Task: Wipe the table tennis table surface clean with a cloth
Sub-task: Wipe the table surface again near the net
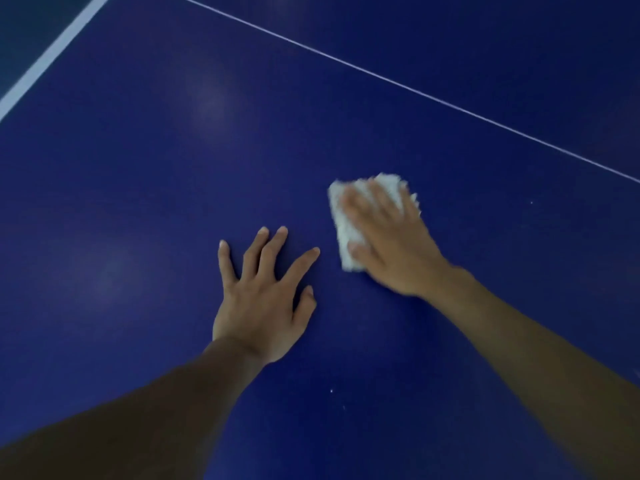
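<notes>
The cloth (341, 237) is lying on the worktop (138, 202) directly under the right grip (384, 237), which is only pinning it with flat pressure rather than pinching it. On a quick stroke, I judge, it is risking bunching or sliding out from under the fingers and leaving streaks. A pale speck (331, 390) nearer the person than both grips is risking being missed, as is another (531, 202) off to the right grip's right. The left grip (263, 299), just left of the cloth, is sitting in the path of any leftward sweep.

The right grip is lying open, fingers straight across the cloth, and is blurring. The left grip is resting open and splayed on the bare worktop, holding nothing.
</notes>
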